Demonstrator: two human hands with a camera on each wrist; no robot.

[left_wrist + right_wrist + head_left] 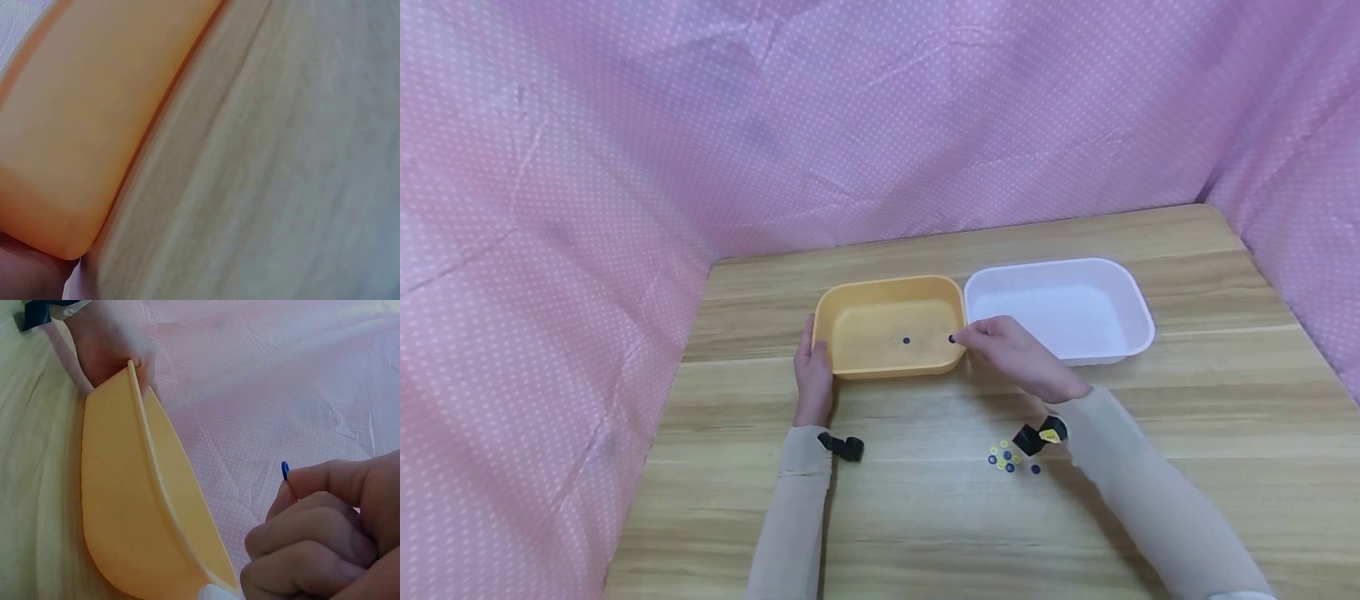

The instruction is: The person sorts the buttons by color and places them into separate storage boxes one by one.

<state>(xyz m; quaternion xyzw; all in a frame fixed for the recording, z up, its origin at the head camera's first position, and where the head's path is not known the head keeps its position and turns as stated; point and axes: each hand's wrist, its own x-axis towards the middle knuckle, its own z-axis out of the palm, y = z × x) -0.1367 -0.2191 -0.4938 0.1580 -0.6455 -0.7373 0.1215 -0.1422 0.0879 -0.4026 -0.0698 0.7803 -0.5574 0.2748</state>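
Note:
My left hand grips the left end of an orange plastic tub, thumb over the rim and fingers along the outside. In the right wrist view that same grip shows at the tub's far end. My right hand pinches a small dark blue button between thumb and index finger, its other fingers curled in. In the head view this hand is over the tub's right end, where the two tubs meet. Another dark blue button lies on the orange tub's floor.
A white plastic tub stands against the right side of the orange one. Several loose blue and yellow buttons lie on the wooden table, nearer the front, by my right wrist. Pink dotted cloth hangs behind and at both sides.

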